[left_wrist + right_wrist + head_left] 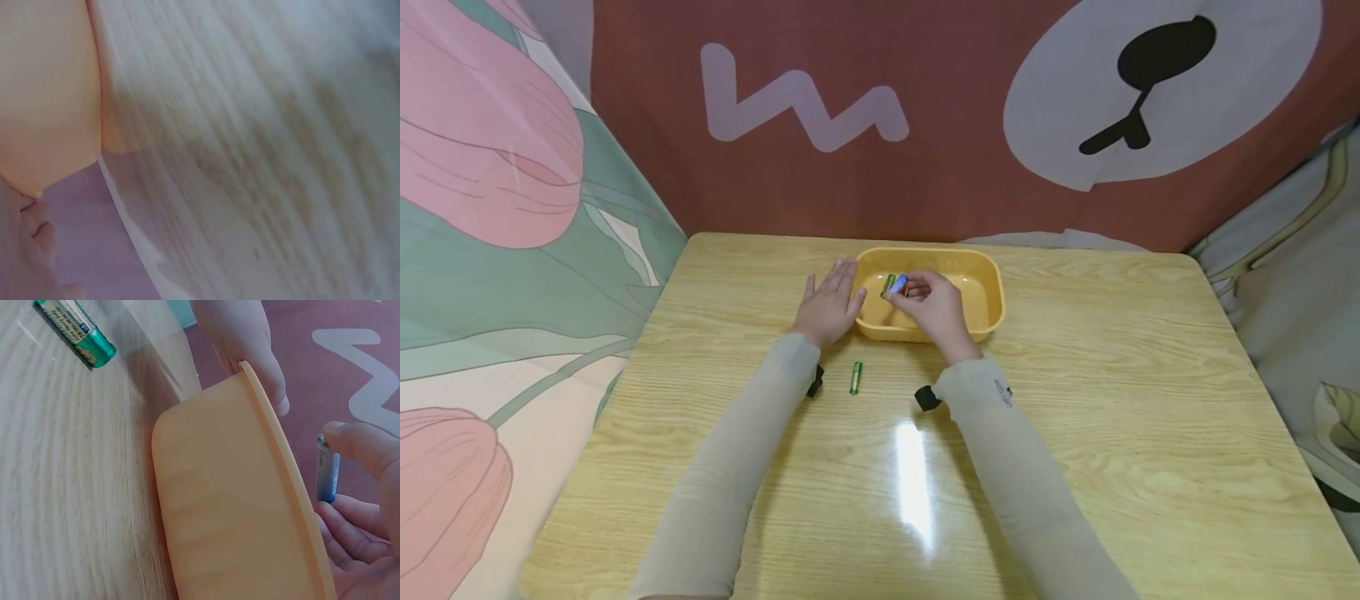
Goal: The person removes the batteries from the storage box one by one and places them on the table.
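Observation:
My right hand (936, 307) pinches a blue-and-silver battery (328, 472) between thumb and fingertips, over the left part of a yellow plastic basin (983, 287). Inside the basin a green battery (887, 283) shows just beside the blue one. At the basin's left end my left hand (829, 307) lies with straight fingers, thumb right at the rim. Another green battery (856, 377) lies on the table in front of the basin, between my forearms. The left wrist view shows the basin's side (50, 81) and part of the left hand's fingers (37, 231).
The basin stands near the back edge of a wood-grain table (1112, 400). A printed cloth (820, 192) hangs right behind that edge, with more patterned cloth (542, 292) on the left. Black wrist cameras sit under both sleeves, and a bright glare (913, 483) marks the tabletop.

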